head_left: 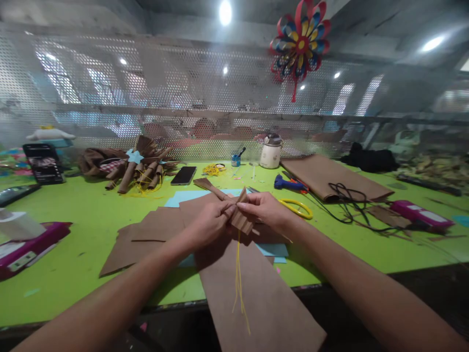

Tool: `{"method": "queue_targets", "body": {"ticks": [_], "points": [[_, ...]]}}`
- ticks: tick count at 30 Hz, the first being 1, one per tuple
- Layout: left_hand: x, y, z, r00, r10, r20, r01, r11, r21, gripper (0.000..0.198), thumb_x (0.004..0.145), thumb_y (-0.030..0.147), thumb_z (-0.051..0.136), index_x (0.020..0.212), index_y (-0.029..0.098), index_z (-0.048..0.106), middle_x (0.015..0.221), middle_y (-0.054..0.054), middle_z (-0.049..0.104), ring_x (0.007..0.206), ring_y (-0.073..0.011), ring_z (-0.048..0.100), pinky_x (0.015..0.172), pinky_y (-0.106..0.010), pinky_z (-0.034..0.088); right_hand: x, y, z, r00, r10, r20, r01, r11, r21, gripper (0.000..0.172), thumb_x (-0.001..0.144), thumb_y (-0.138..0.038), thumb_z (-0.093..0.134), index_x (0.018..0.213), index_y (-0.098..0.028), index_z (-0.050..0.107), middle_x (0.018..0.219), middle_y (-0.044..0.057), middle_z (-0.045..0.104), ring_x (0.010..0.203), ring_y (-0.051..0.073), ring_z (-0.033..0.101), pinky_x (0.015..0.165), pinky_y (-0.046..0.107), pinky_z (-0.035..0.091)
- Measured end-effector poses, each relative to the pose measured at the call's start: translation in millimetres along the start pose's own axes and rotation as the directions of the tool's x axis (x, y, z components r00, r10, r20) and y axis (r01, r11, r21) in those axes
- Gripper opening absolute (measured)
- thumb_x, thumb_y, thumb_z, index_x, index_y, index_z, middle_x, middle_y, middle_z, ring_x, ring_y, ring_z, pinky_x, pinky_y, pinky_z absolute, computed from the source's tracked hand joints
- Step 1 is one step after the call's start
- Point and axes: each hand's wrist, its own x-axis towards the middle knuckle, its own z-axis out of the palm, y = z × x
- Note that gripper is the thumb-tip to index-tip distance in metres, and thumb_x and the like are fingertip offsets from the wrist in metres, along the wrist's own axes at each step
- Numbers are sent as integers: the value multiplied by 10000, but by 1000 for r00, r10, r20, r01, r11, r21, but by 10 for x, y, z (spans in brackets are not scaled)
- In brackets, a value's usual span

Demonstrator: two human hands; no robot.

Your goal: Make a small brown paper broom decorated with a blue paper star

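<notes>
My left hand [216, 217] pinches the gathered middle of a pleated brown paper piece [243, 222], whose narrow rolled part [208, 187] sticks out toward the upper left. On its other side, my right hand [267, 208] grips the fanned folds between thumb and fingers. Yellow strings [239, 278] hang from beneath the pleats; where they are attached is hidden. Under both hands lie several brown paper sheets [157, 222], a long one [252, 293] reaching past the table's front edge. Light blue paper [273, 250] shows below them.
On the green table [88, 210] are a bundle of brown paper rolls [142, 171], a phone [183, 175], a blue glue gun [289, 183], yellow-handled scissors [302, 209], a black cable [346, 200], a purple power strip [421, 215] and a white jar [270, 152]. A perforated metal panel [220, 98] stands behind.
</notes>
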Motion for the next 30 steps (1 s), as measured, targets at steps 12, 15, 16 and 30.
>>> {"method": "queue_targets", "body": {"ticks": [12,15,16,30], "points": [[-2,-52,18,996,70,58,-80,979,189,224,813,281,459,832,176,656,514,-21,583,461,-130,525,484,-208,374,14,16,-16,997,-29,-76,22,995,-99,257,687,-375,649,714,-121,619,593,-3,588,502,82,488,488,219,362],[14,-57,22,997,43,60,-48,995,87,215,806,273,461,796,163,645,534,-36,590,454,-128,519,475,-216,382,8,-8,-43,999,-42,-3,42,991,-130,216,692,-331,646,653,-124,599,547,-26,545,470,62,441,480,212,326],[16,-55,21,998,48,47,-51,997,54,197,795,266,476,777,162,642,542,-39,594,455,-127,516,470,-216,381,8,-11,-49,999,-50,16,51,988,-148,213,698,-317,639,623,-127,582,523,-36,523,459,58,425,478,211,314],[-2,2,-27,969,124,215,-174,958,230,290,872,269,367,845,149,629,693,-55,637,627,-146,587,656,-263,433,23,27,2,998,-55,-21,51,988,-147,211,705,-321,606,632,-128,562,512,-46,470,461,56,384,469,209,281]]}}
